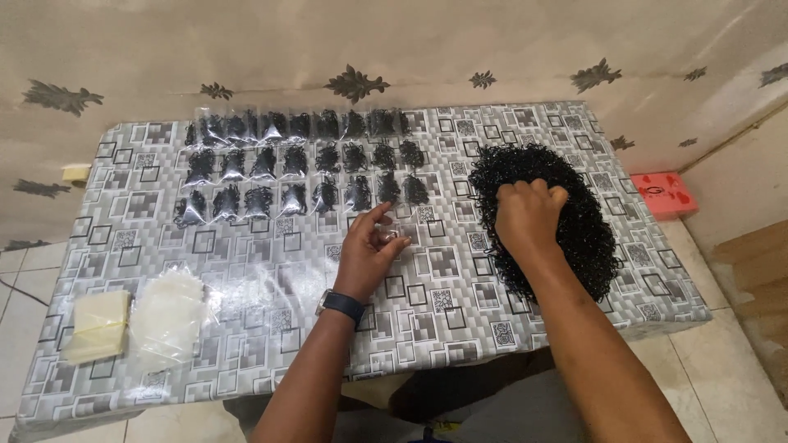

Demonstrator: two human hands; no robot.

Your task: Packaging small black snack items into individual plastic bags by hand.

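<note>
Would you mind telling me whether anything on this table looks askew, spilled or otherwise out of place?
Nothing stands out. The filled bags lie in three fairly even rows, the black pile stays heaped under the right hand, and the left hand holds a small clear bag near the stacked empty bags.

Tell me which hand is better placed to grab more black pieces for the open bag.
Right, most likely. The right hand is closed in the black pile, while the left hand holds a small clear bag beside it.
</note>
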